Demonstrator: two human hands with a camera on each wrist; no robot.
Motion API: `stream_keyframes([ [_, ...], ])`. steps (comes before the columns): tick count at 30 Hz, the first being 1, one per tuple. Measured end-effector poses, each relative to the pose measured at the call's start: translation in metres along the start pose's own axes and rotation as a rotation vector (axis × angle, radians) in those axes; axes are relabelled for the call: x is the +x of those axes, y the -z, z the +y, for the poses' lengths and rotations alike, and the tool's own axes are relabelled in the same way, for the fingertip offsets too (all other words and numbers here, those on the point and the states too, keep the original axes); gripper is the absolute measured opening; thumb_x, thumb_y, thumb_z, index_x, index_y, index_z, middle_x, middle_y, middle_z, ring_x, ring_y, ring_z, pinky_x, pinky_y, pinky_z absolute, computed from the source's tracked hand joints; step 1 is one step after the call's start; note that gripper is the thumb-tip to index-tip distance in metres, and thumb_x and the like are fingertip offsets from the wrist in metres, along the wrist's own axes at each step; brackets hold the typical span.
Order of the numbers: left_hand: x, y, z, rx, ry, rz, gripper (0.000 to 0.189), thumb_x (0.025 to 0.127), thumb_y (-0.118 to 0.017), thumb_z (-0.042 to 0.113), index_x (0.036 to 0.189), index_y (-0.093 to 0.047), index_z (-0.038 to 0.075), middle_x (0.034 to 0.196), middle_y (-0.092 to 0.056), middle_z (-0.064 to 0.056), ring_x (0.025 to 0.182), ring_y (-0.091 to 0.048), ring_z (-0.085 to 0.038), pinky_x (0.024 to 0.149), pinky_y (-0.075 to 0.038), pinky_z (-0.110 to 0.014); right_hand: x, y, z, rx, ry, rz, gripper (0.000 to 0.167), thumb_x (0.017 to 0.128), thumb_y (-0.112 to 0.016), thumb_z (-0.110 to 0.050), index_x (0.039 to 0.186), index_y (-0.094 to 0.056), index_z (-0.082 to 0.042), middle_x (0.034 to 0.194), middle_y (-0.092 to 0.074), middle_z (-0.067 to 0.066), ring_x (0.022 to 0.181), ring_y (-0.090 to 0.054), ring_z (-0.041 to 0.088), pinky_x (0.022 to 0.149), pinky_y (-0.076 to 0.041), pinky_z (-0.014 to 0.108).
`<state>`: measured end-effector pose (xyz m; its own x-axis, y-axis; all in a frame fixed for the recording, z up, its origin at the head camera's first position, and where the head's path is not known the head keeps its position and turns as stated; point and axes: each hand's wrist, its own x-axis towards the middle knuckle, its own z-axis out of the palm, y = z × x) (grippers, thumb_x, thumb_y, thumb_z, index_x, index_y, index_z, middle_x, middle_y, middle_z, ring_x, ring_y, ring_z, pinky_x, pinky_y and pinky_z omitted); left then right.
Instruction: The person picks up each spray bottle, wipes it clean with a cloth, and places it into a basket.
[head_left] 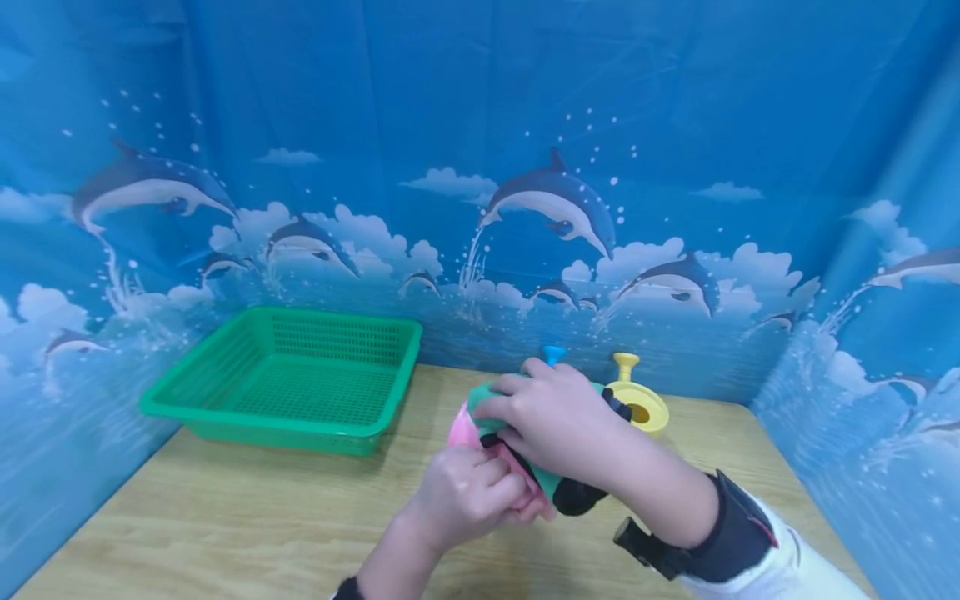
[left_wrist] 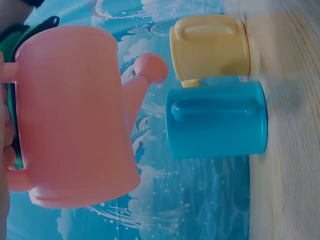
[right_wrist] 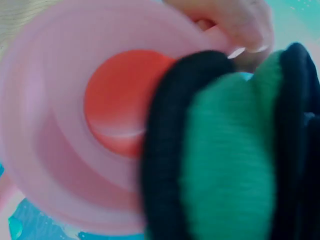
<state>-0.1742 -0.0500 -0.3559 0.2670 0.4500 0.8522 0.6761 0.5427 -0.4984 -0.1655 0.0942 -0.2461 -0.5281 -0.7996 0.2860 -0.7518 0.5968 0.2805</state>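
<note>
What counts here is how the smooth pink plastic watering can lies between my two grips: tipped onto its side above the pale wood-grained counter, its long axis running roughly left to right, its round mouth facing my right side. My left grip is curled around its pink looped handle, on the side toward me, while its spout points away from me.

My right grip is the nearer one to the mouth, and its fingers clutch a folded piece of soft green fabric with thick black edging. That fabric crosses part of the mouth; whether it touches the inner wall, I can't tell.

Beyond both grips, a blue plastic watering can and a pale yellow plastic watering can stand upright side by side, their axes roughly square to the pink one's
</note>
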Motion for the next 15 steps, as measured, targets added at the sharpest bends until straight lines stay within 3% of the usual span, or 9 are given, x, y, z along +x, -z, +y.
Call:
stream_keyframes([
  [10, 0.006, 0.000, 0.003, -0.009, -0.012, 0.025, 0.040, 0.095, -0.053, 0.029, 0.056, -0.045, 0.021, 0.050, -0.043, 0.015, 0.044, -0.040, 0.000, 0.046, -0.030, -0.011, 0.022, -0.010, 0.000, 0.014, 0.061, -0.035, 0.017, 0.090, -0.067, -0.027, 0.105, -0.072, -0.031, 0.105, -0.070, -0.007, 0.076, -0.056, 0.017, 0.057, -0.044, 0.025],
  [15, 0.004, -0.002, 0.003, -0.016, -0.001, 0.022, 0.042, 0.096, -0.052, 0.031, 0.056, -0.045, 0.021, 0.050, -0.044, 0.014, 0.045, -0.041, 0.000, 0.047, -0.033, -0.011, 0.023, -0.007, 0.002, 0.064, 0.059, -0.109, 0.016, 0.090, -0.066, -0.025, 0.103, -0.072, -0.032, 0.103, -0.070, -0.008, 0.070, -0.051, 0.015, 0.054, -0.039, 0.022],
])
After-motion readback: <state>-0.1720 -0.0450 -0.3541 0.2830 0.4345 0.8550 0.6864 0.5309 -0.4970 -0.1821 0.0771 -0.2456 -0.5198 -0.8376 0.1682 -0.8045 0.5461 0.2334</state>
